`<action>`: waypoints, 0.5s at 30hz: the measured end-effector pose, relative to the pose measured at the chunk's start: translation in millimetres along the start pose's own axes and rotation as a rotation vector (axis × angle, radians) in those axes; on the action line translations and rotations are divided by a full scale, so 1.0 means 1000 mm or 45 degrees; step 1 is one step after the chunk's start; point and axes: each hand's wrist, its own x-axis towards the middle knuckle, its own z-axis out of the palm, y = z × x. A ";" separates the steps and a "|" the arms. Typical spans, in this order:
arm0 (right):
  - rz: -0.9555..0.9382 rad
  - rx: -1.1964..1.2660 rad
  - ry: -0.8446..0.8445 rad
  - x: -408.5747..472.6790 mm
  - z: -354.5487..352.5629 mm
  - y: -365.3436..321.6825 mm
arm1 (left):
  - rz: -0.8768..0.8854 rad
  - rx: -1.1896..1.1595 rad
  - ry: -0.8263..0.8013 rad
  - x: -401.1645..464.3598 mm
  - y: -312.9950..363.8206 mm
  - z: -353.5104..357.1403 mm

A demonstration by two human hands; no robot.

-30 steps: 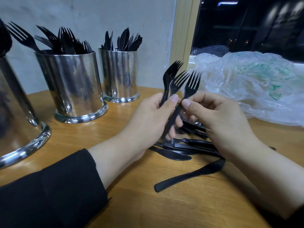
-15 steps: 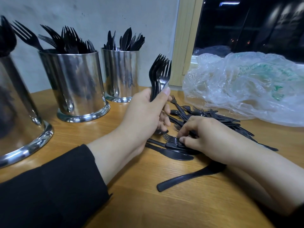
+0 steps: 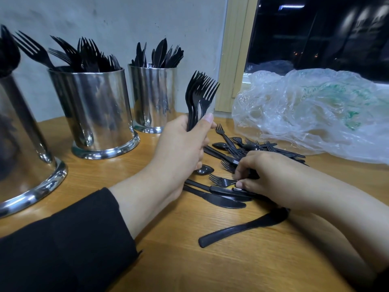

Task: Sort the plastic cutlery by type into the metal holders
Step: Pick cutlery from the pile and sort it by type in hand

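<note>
loose fork (image 3: pixel 221 181) lies flat mid-tabletop, tines left, long axis left-right, stem pinched by right hand (image 3: pixel 267 178), looks like a firm grip. left hand (image 3: pixel 181 148) just beside, gripping fork bundle (image 3: pixel 200 98) upright. fork holder (image 3: pixel 94 110) toward far-left edge. wood tabletop (image 3: pixel 189 260), plastic bag (image 3: pixel 315 114) far right.

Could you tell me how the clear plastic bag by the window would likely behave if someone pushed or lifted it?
The plastic bag looks thin and heavily crinkled, so it would probably crumple and sag rather than hold shape. It seems nearly empty, so it is likely very light and might slide on the wooden table when pushed.
</note>
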 end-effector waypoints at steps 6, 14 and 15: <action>-0.055 0.083 0.105 -0.001 0.004 0.001 | -0.010 -0.024 0.053 0.001 0.000 -0.001; -0.106 0.796 0.773 0.002 0.001 -0.006 | 0.149 0.160 0.066 0.000 0.002 0.003; -0.107 0.782 0.787 0.002 0.001 -0.005 | 0.170 0.189 0.076 0.000 0.002 0.003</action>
